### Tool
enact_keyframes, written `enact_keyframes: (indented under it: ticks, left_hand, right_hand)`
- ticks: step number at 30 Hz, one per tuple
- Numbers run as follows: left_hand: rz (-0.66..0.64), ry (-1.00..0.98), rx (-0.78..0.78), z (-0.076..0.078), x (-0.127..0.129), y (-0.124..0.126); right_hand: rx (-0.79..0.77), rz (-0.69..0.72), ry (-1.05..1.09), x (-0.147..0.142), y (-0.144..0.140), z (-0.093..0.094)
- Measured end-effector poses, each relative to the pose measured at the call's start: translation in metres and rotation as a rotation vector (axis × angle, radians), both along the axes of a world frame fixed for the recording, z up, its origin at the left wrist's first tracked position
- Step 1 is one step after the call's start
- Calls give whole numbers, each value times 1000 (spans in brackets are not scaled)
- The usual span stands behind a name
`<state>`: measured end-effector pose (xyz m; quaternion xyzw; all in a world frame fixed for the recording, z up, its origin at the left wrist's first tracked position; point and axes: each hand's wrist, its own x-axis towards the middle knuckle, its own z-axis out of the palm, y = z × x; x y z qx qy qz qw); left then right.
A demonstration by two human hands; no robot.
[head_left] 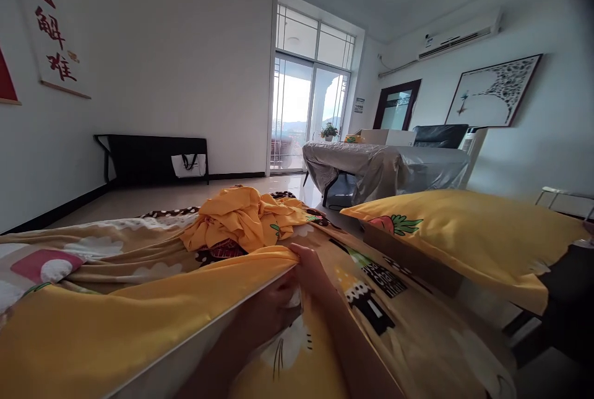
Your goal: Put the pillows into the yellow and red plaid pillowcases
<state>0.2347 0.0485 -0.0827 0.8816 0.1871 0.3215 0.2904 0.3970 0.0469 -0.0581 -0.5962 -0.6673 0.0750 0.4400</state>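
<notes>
My right hand [310, 269] is closed on the edge of a yellow fabric cover [153, 300], pulling it into a raised fold. Under that edge, in shadow, is my left hand [278, 294] with its fingers curled; a bit of pale material shows beside them, too dim to name. The cover's pale inner side faces me along the fold. Below my wrists lies yellow cloth with a white cat-like print [290, 349]. Just beyond my hands sits a crumpled heap of yellow cloth [245, 213]. All this rests on a tan patterned blanket [417, 331].
A plump yellow pillow [468, 232] with a carrot print is on the right, and a dark shape [568, 300] stands beside it. Farther back are a plastic-covered table [385, 164], a glass door [310, 108], and a black folded piece [139, 158] by the wall with a white bag [189, 166].
</notes>
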Motion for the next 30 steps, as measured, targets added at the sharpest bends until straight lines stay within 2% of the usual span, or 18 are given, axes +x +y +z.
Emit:
enact_keyframes:
  ticks: [5, 12, 15, 22, 26, 30]
  left_hand:
    - [-2, 34, 2, 7, -10, -4]
    - [20, 169, -43, 23, -13, -11]
    - [51, 181, -60, 25, -13, -10]
    - [39, 77, -140, 13, -15, -1]
    - [127, 3, -150, 3, -18, 9]
    - [192, -45, -160, -4, -15, 17]
  right_hand:
    - [8, 13, 43, -4, -6, 9]
    - [-77, -131, 161, -10, -12, 16]
    - [-75, -149, 157, -12, -11, 16]
    - [-44, -147, 130, -14, -9, 13]
    - [-73, -134, 151, -16, -10, 15]
    - [-25, -70, 159, -16, -8, 12]
